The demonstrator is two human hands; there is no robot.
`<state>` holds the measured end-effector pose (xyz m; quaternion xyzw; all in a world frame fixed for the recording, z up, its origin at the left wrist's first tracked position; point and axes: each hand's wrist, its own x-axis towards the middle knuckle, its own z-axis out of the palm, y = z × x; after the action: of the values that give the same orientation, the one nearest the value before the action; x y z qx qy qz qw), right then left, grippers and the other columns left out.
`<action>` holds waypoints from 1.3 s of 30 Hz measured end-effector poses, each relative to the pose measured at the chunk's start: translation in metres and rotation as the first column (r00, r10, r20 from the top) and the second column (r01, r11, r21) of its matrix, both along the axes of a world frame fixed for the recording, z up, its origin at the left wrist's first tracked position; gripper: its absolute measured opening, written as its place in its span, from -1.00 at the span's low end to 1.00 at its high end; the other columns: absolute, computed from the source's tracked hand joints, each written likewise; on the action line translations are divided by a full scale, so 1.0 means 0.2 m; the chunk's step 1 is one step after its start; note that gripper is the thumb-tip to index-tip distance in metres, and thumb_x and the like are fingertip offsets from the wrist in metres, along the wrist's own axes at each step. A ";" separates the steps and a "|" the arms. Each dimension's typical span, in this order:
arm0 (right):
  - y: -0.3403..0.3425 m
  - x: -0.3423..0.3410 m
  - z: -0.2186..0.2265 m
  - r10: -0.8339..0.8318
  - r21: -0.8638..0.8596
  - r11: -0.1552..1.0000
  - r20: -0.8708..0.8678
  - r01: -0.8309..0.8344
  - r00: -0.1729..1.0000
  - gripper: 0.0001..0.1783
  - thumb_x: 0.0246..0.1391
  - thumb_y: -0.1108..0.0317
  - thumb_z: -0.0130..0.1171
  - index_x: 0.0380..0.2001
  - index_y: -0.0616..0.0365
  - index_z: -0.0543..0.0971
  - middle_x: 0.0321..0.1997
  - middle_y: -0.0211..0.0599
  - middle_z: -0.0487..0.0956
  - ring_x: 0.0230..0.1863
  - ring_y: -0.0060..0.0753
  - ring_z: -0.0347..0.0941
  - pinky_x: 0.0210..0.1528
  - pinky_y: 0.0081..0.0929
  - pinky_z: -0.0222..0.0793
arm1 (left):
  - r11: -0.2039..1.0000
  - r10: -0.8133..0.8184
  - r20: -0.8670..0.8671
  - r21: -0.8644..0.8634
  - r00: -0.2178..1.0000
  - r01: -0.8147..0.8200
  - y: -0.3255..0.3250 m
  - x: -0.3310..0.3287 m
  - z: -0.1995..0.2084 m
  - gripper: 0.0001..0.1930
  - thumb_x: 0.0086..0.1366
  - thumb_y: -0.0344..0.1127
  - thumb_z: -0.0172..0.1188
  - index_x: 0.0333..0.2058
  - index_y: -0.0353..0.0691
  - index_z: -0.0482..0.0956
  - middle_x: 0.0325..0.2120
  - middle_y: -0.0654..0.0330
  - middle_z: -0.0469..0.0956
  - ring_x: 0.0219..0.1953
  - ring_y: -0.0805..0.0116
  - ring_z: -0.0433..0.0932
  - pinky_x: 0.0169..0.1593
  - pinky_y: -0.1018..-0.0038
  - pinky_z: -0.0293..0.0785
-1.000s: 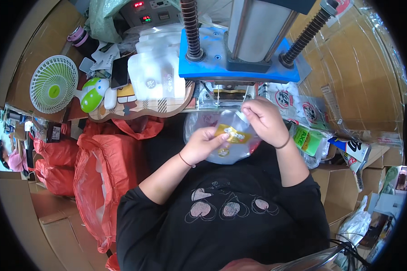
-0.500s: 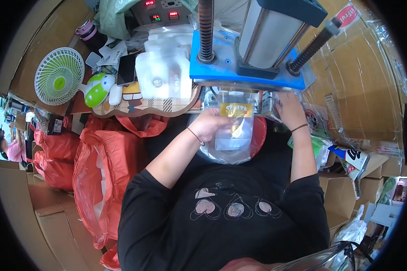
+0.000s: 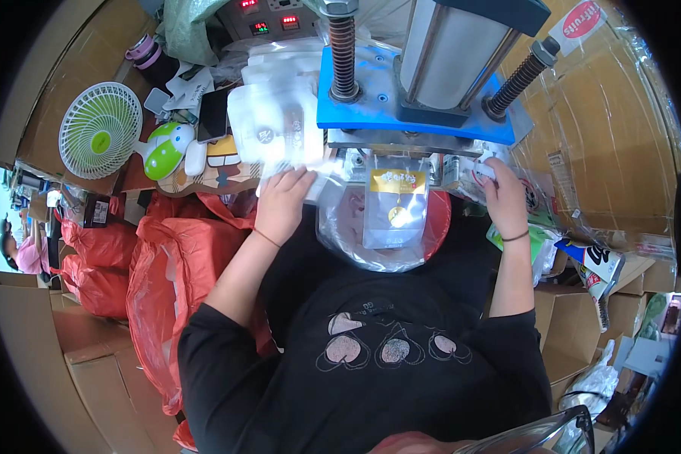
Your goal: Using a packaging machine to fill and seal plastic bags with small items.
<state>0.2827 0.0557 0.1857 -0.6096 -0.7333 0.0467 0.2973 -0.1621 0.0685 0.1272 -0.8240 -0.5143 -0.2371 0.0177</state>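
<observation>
A clear pouch with a gold label panel (image 3: 396, 216) hangs by its top edge under the press (image 3: 371, 115), with no hand on it. The press has a blue plate, springs and a grey cylinder. My left hand (image 3: 284, 203) is closed on a translucent pouch (image 3: 319, 186), pulled over the near edge of the pouch stack (image 3: 268, 113); the pouch is blurred. To the right of the press, my right hand (image 3: 507, 198) is closed around a small whitish thing whose kind I cannot make out. Below the hanging pouch stands a red round basin (image 3: 440, 227) lined with clear plastic.
A green-and-white fan (image 3: 101, 140) and a phone (image 3: 213, 115) lie left of the stack. Red plastic bags (image 3: 181, 265) stand at the left. A large cardboard box (image 3: 598, 144) walls the right side, and a control box (image 3: 268, 19) stands behind.
My left hand has let go of the gold-labelled pouch and moved left to the stack. The pouch now hangs from the press. My right hand has shifted slightly right and nearer.
</observation>
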 end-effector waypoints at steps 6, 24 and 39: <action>-0.11 -0.16 0.14 0.116 -0.093 0.987 -0.146 -0.130 0.982 -0.74 0.16 0.49 0.18 -0.07 0.21 0.57 -0.17 -0.10 0.64 -0.33 -0.10 0.57 -0.20 -0.36 0.47 | 0.811 0.230 0.820 -0.459 0.524 0.363 -0.12 0.15 0.00 -0.78 0.35 -0.32 0.26 -0.17 -0.38 0.67 -0.35 0.08 0.68 -0.32 0.39 0.64 -0.17 0.46 0.54; -0.16 -0.25 -0.86 0.599 -0.862 0.339 -0.110 -0.376 0.793 -0.68 0.13 0.28 0.16 -0.08 0.16 0.65 -0.09 -0.01 0.65 -0.04 -0.02 0.59 0.05 -0.17 0.46 | 0.470 0.714 0.699 -0.428 -0.048 0.772 -0.41 -0.04 -0.28 -0.77 0.43 -0.25 0.17 -0.08 -0.27 0.55 -0.27 0.17 0.62 -0.21 0.31 0.64 -0.09 0.35 0.57; 0.09 -0.75 -1.98 0.708 -0.899 0.377 0.125 -0.222 0.695 -0.55 0.18 0.24 0.06 0.13 0.05 0.57 0.19 -0.09 0.55 0.22 -0.02 0.44 0.26 -0.17 0.34 | 0.242 0.906 0.373 -0.076 -0.197 0.967 -0.53 -0.32 -0.77 -0.73 0.45 -0.20 0.10 0.03 -0.17 0.48 -0.07 -0.04 0.60 0.20 -0.14 0.48 0.31 -0.37 0.17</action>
<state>0.1332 0.0737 -0.2103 -0.4178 -0.8125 0.3158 -0.2561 -0.2256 -0.0374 -0.0271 -0.0165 -0.1749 -0.3627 -0.9152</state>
